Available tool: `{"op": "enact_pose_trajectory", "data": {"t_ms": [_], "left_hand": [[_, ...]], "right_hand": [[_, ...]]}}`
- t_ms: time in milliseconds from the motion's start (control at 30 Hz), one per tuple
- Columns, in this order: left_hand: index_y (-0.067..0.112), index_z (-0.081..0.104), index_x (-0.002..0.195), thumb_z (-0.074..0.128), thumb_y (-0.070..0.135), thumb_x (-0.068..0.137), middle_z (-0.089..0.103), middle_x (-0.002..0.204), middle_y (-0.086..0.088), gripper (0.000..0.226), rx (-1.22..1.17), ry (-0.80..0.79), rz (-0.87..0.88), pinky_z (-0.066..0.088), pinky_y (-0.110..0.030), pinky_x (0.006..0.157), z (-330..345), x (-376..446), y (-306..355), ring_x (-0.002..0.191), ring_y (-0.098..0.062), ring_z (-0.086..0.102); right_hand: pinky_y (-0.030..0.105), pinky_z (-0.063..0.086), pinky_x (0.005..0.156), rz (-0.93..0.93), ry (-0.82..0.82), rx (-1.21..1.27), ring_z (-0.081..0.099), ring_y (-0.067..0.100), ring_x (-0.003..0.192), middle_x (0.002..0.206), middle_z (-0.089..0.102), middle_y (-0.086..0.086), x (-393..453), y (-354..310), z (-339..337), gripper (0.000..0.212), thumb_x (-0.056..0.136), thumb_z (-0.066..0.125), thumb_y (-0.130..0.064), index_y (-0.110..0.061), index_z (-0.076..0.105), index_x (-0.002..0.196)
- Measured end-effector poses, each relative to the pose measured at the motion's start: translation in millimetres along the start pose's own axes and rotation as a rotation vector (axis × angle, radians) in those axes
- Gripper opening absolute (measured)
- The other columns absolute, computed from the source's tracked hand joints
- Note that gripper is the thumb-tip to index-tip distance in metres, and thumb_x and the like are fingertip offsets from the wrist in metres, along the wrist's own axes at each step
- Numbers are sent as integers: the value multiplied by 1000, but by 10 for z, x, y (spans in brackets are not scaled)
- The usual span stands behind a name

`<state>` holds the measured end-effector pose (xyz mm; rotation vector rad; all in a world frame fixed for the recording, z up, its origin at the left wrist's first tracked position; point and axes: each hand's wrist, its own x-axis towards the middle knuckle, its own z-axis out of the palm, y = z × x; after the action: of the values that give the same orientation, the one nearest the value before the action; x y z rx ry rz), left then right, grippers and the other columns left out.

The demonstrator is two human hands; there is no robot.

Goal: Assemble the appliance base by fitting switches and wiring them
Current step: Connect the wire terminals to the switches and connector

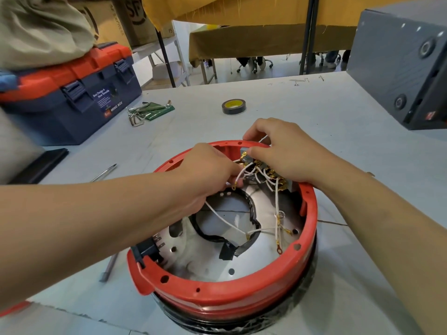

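Observation:
The round red appliance base [242, 293] sits upside down on the table, its shiny metal plate and black-taped ring showing inside. Grey switches with brass terminals [268, 171] line the far inner wall, with several white wires running from them. My left hand [208, 170] reaches in from the left and pinches a white wire with a brass ring terminal [234, 187]. My right hand [278, 151] curls over the far rim and grips the switch block and a wire there. Loose white wires [278, 228] with ring terminals lie on the plate.
A blue and orange toolbox [72, 97] stands at the back left, with hex keys on a green pouch [150, 111] beside it. A roll of black tape [233, 106] lies behind the base. A grey box [401, 68] fills the right back. A screwdriver [104, 172] lies to the left.

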<state>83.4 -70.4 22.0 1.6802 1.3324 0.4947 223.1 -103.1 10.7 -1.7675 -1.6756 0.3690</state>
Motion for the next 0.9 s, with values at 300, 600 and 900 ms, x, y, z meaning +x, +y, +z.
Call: {"op": "enact_pose_trajectory", "data": {"t_ms": [300,600,900], "left_hand": [[11,74,66,65,7,82,65,50,1,19,-44,51,67,37,-10,39,60,2,-71,39,2,48],[0,70,83,69,7,81,61,46,0,8,-151,-22,-52,23,-10,30,22,51,-18,27,-4,37],[9,63,65,67,11,80,56,46,1,16,-138,-108,-123,20,-11,31,-25,156,-33,27,-5,30]], "right_hand": [[18,31,73,-29,36,-20,48,9,91,103,55,-5,-1,25,-7,18,88,64,-22,-19,64,106],[17,33,76,-59,54,-52,49,6,90,111,63,-3,-2,36,3,20,88,63,-20,-19,66,107],[15,34,68,-61,58,-61,49,6,90,110,63,-3,-10,32,-6,21,88,64,-23,-20,67,109]]}}
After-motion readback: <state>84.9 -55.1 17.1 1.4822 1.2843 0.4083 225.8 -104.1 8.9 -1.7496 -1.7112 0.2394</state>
